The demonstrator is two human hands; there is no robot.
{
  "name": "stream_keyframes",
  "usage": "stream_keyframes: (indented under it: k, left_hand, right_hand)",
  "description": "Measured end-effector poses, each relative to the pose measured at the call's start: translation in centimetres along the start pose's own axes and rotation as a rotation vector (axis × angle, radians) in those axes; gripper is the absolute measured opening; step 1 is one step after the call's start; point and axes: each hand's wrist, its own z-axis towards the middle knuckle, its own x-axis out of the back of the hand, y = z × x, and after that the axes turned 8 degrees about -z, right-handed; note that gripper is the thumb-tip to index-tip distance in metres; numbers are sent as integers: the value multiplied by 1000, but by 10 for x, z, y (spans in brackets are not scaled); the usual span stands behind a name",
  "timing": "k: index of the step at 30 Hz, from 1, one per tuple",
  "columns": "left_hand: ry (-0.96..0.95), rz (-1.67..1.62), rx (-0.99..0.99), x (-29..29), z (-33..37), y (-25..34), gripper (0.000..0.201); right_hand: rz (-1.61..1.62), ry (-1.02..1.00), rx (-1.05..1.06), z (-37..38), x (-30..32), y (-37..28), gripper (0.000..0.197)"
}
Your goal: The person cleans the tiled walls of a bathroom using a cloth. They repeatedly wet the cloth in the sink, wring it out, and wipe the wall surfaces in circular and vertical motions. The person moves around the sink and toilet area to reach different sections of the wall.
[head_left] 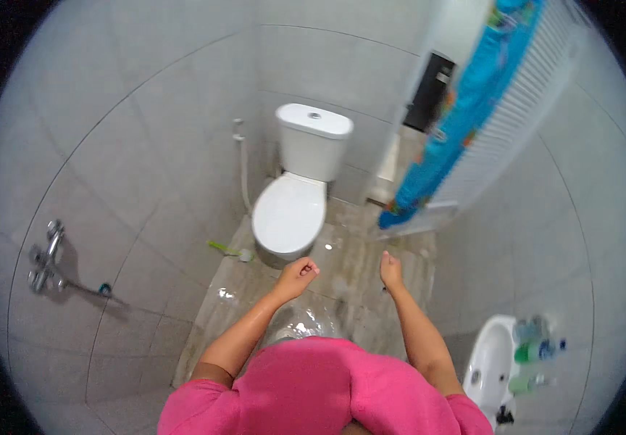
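Both my hands hang in the air over the tiled floor. My left hand (pixel 298 278) is curled into a loose fist, just in front of the white toilet (pixel 290 214), whose lid is down. No object shows in it. Further right, my right hand (pixel 391 272) is also closed, with its fingers folded inward and nothing visible sticking out of them. It is nearest to the lower end of a blue patterned cloth (pixel 437 156) hanging by the doorway. Neither hand touches anything that I can see.
A green-handled brush (pixel 230 250) lies on the wet floor (pixel 356 272) left of the toilet. A spray hose (pixel 243 167) hangs behind it. The left wall carries a metal shower tap (pixel 51 261). At lower right are a white sink (pixel 488 362) and several bottles (pixel 536 352). A white slatted door (pixel 505 127) stands ajar.
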Motion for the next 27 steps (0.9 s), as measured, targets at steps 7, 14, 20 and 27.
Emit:
stream_keyframes:
  k: [7, 14, 20, 27]
  left_hand:
    - [301, -83, 42, 102, -40, 12, 10]
    - [413, -751, 197, 138, -68, 37, 37]
    - [438, -1048, 24, 164, -76, 43, 33]
    - [637, -583, -26, 184, -30, 70, 15]
  right_hand:
    - [910, -810, -432, 35, -68, -199, 22]
    - [1108, -1276, -165, -2, -124, -317, 36]
    - [432, -934, 718, -8, -143, -336, 46]
    - [737, -1014, 501, 72, -145, -312, 44]
